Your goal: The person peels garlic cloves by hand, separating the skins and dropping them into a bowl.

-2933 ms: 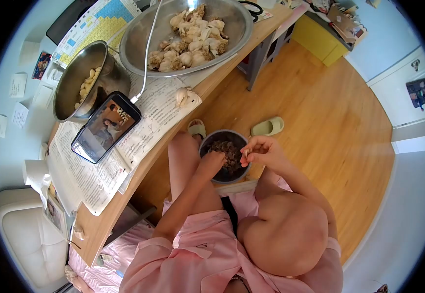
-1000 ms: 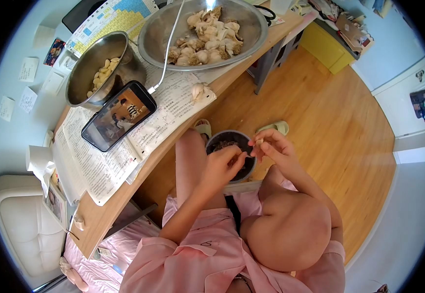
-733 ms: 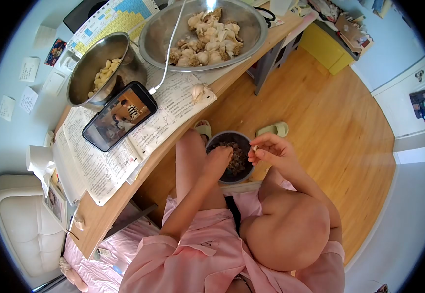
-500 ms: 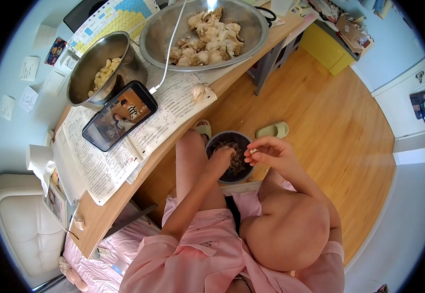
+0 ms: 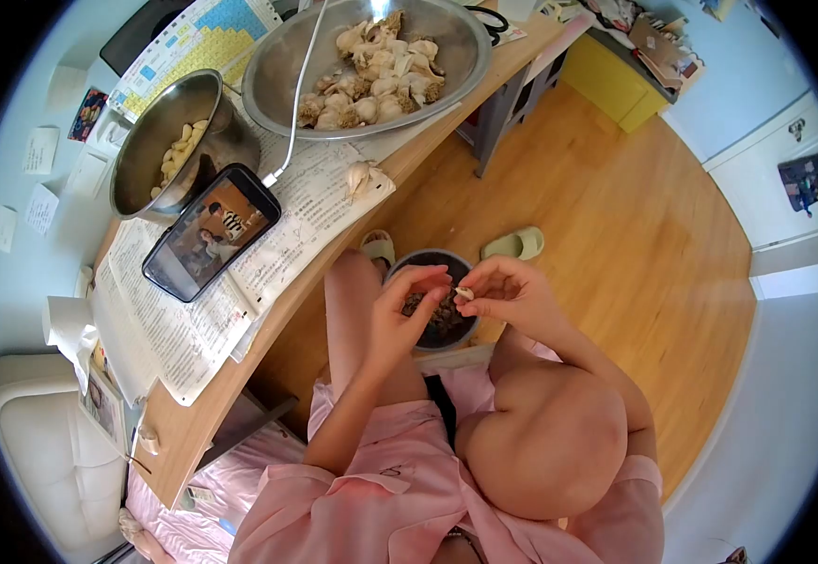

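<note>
Garlic clove (image 5: 465, 293) pinched in right grip (image 5: 514, 293), over the round bin (image 5: 432, 257).
We see the clove, pale, partly covered; left grip (image 5: 398, 312) parted. Dark flaky scraps (image 5: 443, 318) (half masked from us); metal basin (image 5: 273, 83) cropped above.

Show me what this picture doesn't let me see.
In the head view:
Clove: partly covered by the right fingers.
Bin: floor hidden under scraps.
Pot: part of lower side behind the phone.
Basin: far rim cut off by the top edge.
Papers: writing too small to read.
</note>
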Demonstrator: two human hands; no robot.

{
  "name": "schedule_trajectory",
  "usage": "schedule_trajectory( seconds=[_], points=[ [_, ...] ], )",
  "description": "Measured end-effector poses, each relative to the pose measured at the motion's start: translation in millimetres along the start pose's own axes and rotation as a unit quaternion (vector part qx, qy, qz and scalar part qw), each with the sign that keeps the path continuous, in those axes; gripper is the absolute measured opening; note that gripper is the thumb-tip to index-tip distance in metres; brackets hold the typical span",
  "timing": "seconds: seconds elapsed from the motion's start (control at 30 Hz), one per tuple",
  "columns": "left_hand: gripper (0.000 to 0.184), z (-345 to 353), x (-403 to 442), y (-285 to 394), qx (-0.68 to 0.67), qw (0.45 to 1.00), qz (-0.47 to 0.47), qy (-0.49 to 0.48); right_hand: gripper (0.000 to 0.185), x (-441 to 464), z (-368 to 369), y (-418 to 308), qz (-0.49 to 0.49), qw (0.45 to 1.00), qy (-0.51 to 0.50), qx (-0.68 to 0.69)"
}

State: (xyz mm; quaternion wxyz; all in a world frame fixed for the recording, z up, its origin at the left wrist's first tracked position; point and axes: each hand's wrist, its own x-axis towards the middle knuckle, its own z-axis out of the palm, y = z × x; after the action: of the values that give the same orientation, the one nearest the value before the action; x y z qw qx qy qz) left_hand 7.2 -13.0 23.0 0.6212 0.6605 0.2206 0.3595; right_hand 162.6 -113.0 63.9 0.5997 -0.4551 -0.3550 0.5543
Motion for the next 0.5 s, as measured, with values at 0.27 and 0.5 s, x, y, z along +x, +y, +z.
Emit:
schedule_trajectory(
  seconds=[0.27,0.5],
  points=[
    [0.019,-5.5,5.5,38.8,0.089,0.986,0.133,-0.040,0.020,-2.9,1.5,-3.9,0.001,1.000,-0.003,-0.013],
    [0.016,-8.4,4.5,40.8,0.108,0.983,0.148,-0.026,0.015,-3.7,0.1,-3.0,0.042,0.999,-0.003,0.023]
  ],
)
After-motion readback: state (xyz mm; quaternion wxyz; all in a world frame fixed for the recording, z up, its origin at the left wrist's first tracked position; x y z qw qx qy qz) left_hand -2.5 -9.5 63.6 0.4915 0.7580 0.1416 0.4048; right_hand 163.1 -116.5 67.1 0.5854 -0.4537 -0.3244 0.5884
